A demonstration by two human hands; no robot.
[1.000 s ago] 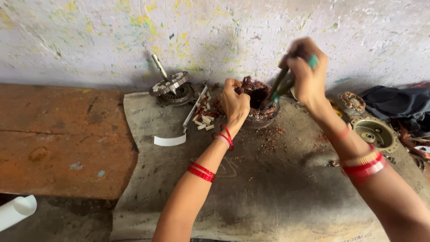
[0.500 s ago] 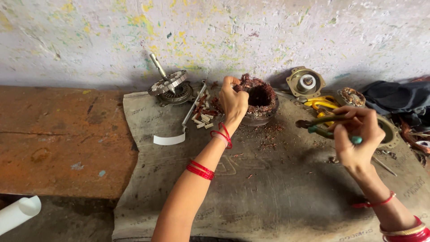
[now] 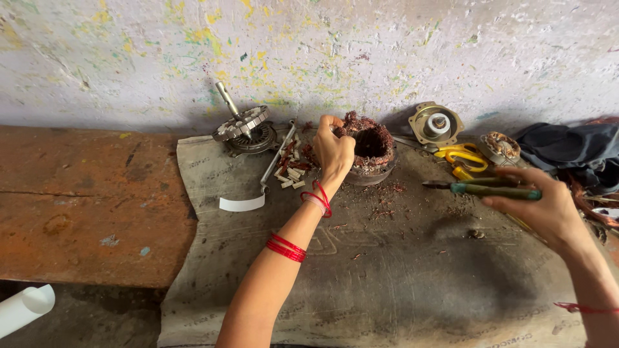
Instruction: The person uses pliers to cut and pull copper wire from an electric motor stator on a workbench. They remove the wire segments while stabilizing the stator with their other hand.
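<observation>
Left hand (image 3: 333, 151) grips the round copper-wound motor stator (image 3: 369, 148) at the grey mat's (image 3: 387, 283) far edge — right hand (image 3: 548, 209) closed around green-handled pliers (image 3: 487, 189); stripping windings seems underway.

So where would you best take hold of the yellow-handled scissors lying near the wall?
By the yellow handle loops, coming from above. The scissors lie flat on the grey mat, loops in the open, while the blade end looks tucked toward the round metal cap. The right hand, holding green-handled pliers, is nearest; the left hand grips the copper-wound stator.
</observation>
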